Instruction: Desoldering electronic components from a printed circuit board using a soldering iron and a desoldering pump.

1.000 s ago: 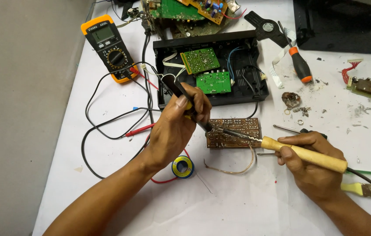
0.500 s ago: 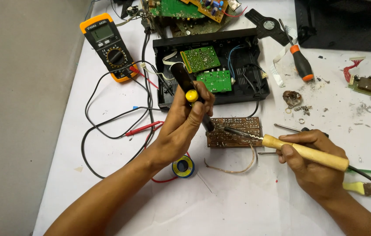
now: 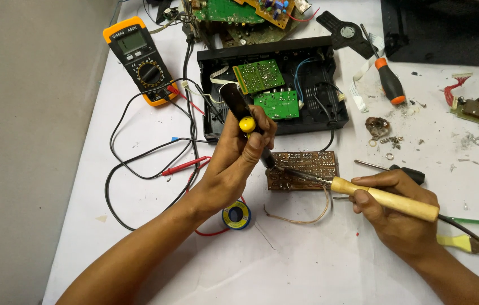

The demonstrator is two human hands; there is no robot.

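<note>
Since the earlier frame, the left hand [image 3: 233, 164] has been raised slightly. Its fingers are clenched around a black desoldering pump [image 3: 243, 116], tip on the brown circuit board [image 3: 302, 169] lying on the counter [image 3: 307, 265]. A wooden-handled soldering iron [image 3: 383, 199] is gripped by the right hand [image 3: 397, 212], tip touching the board.

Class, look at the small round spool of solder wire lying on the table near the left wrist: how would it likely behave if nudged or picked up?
The solder spool lies flat on its face, so a nudge would probably slide it rather than roll it. Set on edge, its round rim would likely roll. It looks small yet may feel heavy for its size, being wound metal wire.
</note>
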